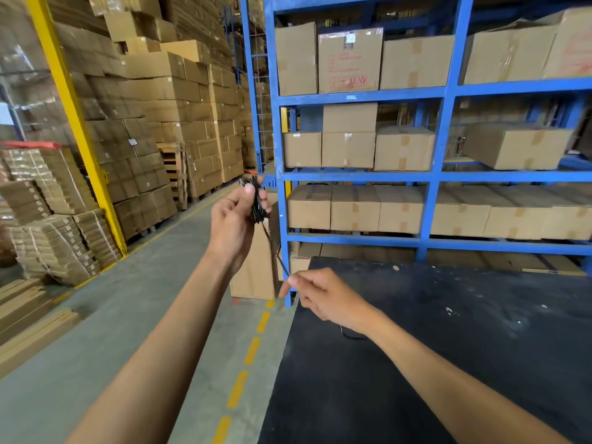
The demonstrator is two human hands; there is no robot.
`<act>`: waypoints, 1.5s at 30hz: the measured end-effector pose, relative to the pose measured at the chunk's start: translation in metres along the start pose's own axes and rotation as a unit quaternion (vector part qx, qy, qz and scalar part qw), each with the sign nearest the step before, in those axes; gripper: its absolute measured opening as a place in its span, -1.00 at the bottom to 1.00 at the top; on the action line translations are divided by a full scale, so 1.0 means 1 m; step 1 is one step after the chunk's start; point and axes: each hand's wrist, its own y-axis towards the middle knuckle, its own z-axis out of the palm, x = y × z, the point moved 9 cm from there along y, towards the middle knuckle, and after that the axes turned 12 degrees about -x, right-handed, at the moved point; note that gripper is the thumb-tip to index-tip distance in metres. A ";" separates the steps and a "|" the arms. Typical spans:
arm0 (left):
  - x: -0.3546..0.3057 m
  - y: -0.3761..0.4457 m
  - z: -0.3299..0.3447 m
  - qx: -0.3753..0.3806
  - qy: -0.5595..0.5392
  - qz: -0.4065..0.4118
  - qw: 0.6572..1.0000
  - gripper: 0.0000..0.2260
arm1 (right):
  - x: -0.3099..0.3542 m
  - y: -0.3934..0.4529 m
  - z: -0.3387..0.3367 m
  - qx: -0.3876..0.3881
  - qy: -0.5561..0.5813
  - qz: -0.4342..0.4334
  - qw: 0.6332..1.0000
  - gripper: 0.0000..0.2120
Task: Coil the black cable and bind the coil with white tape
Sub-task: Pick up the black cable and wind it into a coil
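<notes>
My left hand (235,219) is raised in front of the blue shelving and grips a small bundle of the black cable (256,200), thumb pressed on top of the loops. A single strand of the cable runs down and to the right from the bundle to my right hand (323,294), which pinches it between thumb and fingers above the left edge of the black table (448,347). A short piece of cable shows on the table under my right wrist. No white tape is visible.
Blue shelving (439,129) full of cardboard boxes stands right behind the table. A cardboard box (253,270) sits on the floor at the shelf's corner. Stacks of boxes and a yellow post (73,116) line the left side of the grey aisle floor with its yellow dashed line.
</notes>
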 end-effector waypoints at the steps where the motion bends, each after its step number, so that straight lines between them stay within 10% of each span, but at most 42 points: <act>1: 0.002 0.001 -0.007 -0.032 0.074 0.037 0.996 -0.78 | 0.008 -0.003 0.000 0.005 -0.014 -0.020 1.000 -0.67; 8: 0.029 -0.010 -0.010 0.089 0.495 0.153 0.851 -0.67 | 0.058 0.001 -0.050 -0.100 -0.156 -0.136 0.973 -0.75; 17: 0.048 -0.059 0.034 0.226 0.167 -0.139 0.949 -0.63 | 0.060 0.022 -0.106 -0.274 -0.097 -0.135 0.947 -0.85; 24: 0.015 -0.038 0.034 0.139 -0.132 -0.194 0.962 -0.62 | -0.020 -0.006 -0.043 -0.135 -0.057 0.039 0.988 -0.62; 31: 0.042 -0.027 0.009 0.014 0.099 -0.037 0.994 -0.78 | -0.005 -0.031 0.000 -0.036 -0.101 -0.021 0.994 -0.69; 35: 0.059 -0.038 0.008 0.088 0.383 0.080 0.916 -0.70 | 0.022 -0.028 -0.027 -0.085 -0.201 -0.087 0.972 -0.74; 45: 0.103 -0.102 0.046 0.296 0.198 -0.180 0.917 -0.57 | 0.055 -0.019 -0.128 -0.205 -0.185 -0.103 0.956 -0.93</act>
